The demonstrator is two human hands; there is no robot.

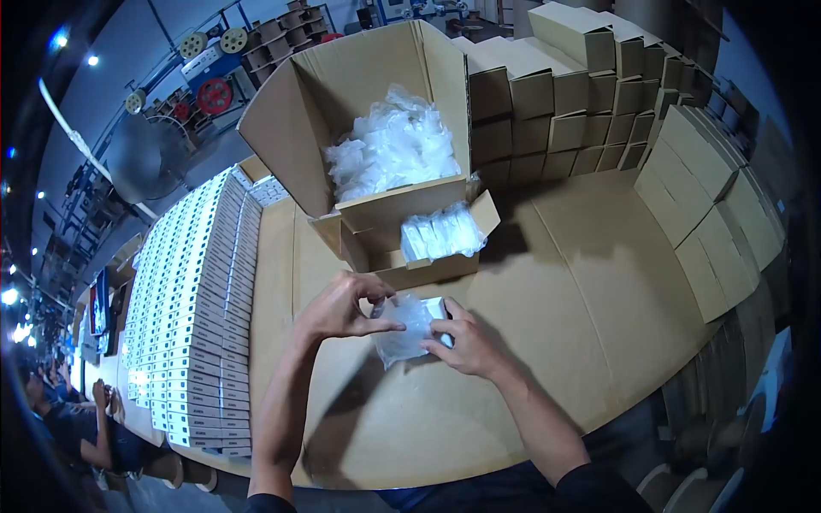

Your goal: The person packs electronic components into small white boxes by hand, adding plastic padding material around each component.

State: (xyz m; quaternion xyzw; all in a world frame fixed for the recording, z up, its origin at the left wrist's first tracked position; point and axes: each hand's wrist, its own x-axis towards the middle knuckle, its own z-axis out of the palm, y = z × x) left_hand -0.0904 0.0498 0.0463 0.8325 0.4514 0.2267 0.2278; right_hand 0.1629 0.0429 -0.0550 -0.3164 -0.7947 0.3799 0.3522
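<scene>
- The left hand (342, 309) pinches the top edge of a crinkled clear plastic bag (402, 329), thumb and fingers closed on the film.
- The right hand (462, 340) clasps the bag's other side, along with a small white box (437, 308) inside it.
- The bag hangs just above the brown cardboard-covered table (556, 282).
- A small open cardboard box (428, 269) holding more bags sits just beyond; white cartons (201, 299) lie in rows at left.
</scene>
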